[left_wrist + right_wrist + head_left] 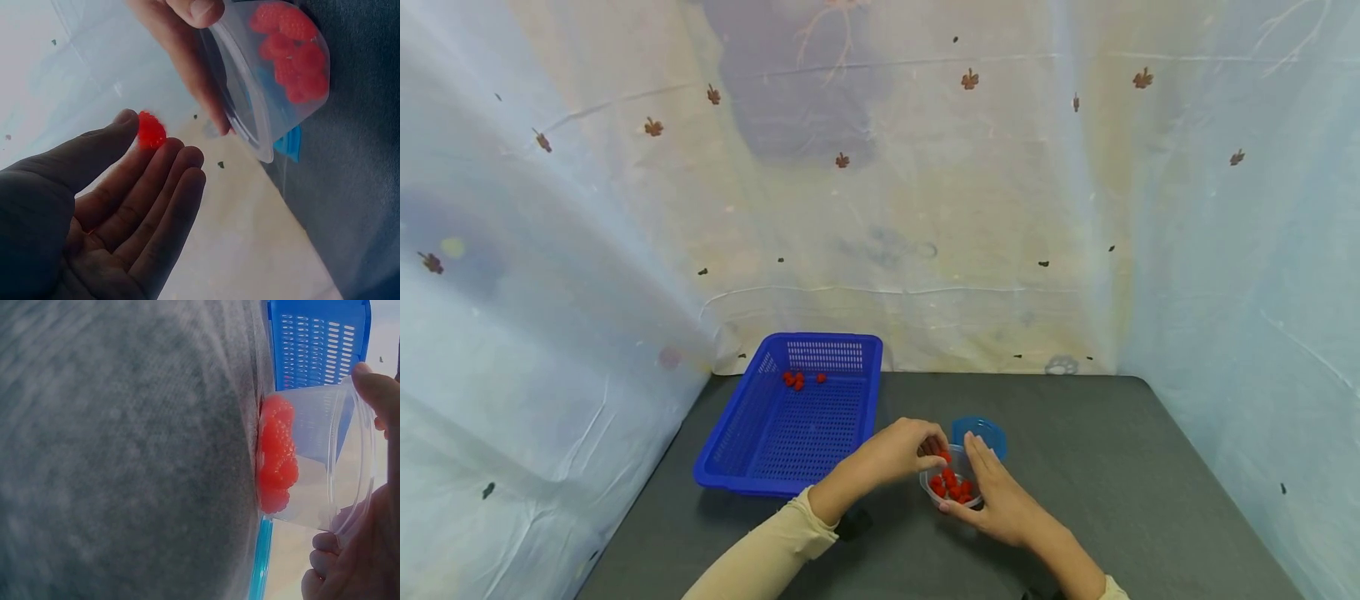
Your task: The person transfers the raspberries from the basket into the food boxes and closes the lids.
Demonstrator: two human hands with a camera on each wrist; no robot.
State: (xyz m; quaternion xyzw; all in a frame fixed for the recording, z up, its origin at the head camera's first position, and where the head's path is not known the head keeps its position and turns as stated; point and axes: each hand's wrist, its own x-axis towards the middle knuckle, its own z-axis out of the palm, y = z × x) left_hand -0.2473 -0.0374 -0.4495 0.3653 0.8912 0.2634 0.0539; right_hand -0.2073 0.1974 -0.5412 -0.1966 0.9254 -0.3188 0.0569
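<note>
My left hand (901, 450) pinches one red raspberry (150, 130) between thumb and fingertips, above the near-left side of a clear plastic tub (976, 467). Several raspberries (297, 53) lie on the tub's bottom, and its top is uncovered. My right hand (1009, 506) holds the tub by its rim from the right, thumb on the near side and fingers on the far side. In the right wrist view the tub (312, 431) stands upright on the table, its berries (278, 456) showing through the wall.
A blue plastic basket (715, 454) stands to the left, with several raspberries (798, 381) near its back end. A round blue lid (981, 429) lies behind the tub on the dark grey table (1112, 467). Patterned curtains (925, 208) enclose the back and sides.
</note>
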